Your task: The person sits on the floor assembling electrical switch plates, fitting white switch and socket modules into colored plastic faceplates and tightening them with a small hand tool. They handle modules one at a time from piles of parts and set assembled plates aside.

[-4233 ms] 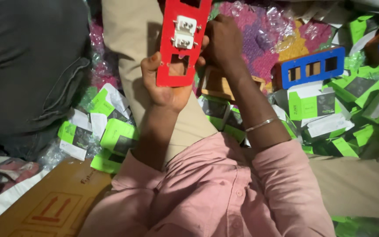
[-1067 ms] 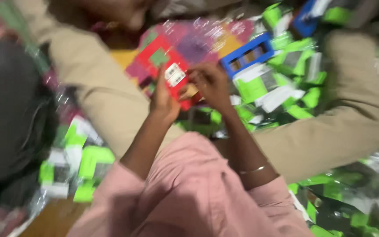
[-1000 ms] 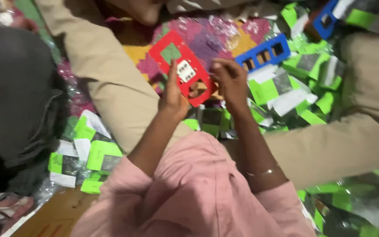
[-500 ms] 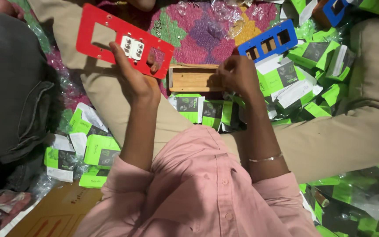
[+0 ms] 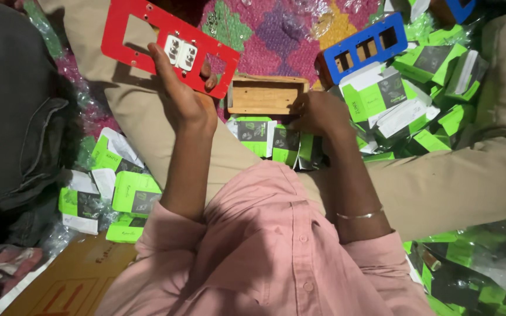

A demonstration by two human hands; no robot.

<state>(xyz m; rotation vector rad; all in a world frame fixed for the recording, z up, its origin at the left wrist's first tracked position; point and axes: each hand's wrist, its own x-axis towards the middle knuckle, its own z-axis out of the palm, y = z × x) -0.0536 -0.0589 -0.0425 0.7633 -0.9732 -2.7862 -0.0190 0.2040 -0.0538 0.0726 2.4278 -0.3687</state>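
Observation:
My left hand (image 5: 184, 96) holds a red switch plate (image 5: 142, 20) by its lower edge, raised over my left leg; a white two-socket module (image 5: 181, 52) sits in its middle cutout. My right hand (image 5: 318, 111) rests at the right end of a small open wooden box (image 5: 265, 96) lying between my legs, fingers curled against its edge among green and white packets (image 5: 265, 136). Whether it grips the box or a packet is hidden.
A blue switch plate (image 5: 363, 48) lies beyond the wooden box on a pink patterned mat (image 5: 276, 35). Green and white boxes (image 5: 118, 187) are heaped on both sides. A flat cardboard sheet (image 5: 71, 281) lies lower left. Another person in dark clothes (image 5: 13, 99) sits at left.
My left hand carried the red plate up and to the left, away from my right hand. My right hand let go of it and dropped to the wooden box.

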